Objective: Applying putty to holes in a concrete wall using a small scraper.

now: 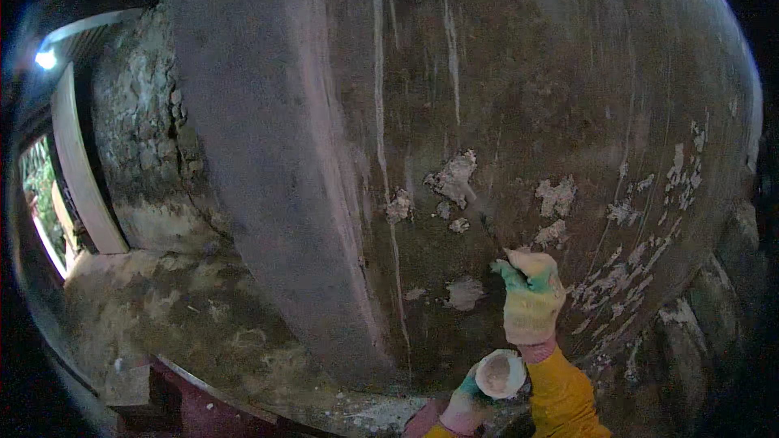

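Note:
In front of me stands a dark, stained wall (535, 73) with pale rough patches. My right hand (533, 292), in a green and cream work glove, is closed around a thin spatula-like tool (488, 227). Its pale tip reaches up and left to the lower edge of a large whitish patch (454, 178); its exact shape is blurred. Lower down, my left hand (466, 407), gloved too, grips a small white cup (482, 375) tilted toward me, just below my right wrist. Some greyish material seems to coat its inside. Most of the left fingers are hidden behind the cup.
More pale patches (556, 196) and scraped streaks mark the wall to the right. At left is a rough wall (134, 113) with a doorway and a pale door panel (85, 166). A reddish board-like object (211, 405) lies at lower left. A lamp (46, 58) shines upper left.

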{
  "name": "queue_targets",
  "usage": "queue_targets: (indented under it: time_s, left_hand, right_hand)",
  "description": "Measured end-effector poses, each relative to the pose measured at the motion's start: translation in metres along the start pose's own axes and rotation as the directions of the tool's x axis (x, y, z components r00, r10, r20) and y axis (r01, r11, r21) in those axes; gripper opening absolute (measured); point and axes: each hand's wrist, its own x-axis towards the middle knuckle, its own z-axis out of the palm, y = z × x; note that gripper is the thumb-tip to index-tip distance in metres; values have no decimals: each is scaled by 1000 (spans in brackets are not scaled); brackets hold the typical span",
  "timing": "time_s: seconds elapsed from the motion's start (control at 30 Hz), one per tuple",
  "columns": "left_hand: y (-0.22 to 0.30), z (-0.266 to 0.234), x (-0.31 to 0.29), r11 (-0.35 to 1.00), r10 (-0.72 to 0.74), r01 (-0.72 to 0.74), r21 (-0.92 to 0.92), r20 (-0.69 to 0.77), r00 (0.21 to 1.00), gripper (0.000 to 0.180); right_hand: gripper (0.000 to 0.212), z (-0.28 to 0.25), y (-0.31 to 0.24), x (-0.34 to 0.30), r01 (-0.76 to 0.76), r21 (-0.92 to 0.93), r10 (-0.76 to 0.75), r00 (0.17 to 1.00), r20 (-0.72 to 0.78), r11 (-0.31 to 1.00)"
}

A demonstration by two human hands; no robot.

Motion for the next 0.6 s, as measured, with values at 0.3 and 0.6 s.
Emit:
queue_targets:
  time_s: [0.3, 0.6]
  left_hand:
    - [-3, -32, 23, 965, -62, 128, -230, 275, 959, 43]
    - [-2, -14, 10, 1000, 4, -4, -8, -50, 999, 42]
  right_hand:
    - [22, -8, 0, 5, 65, -329, 82, 907, 413, 942]
    - [22, -2, -5, 13, -135, 110, 98, 953, 285, 985]
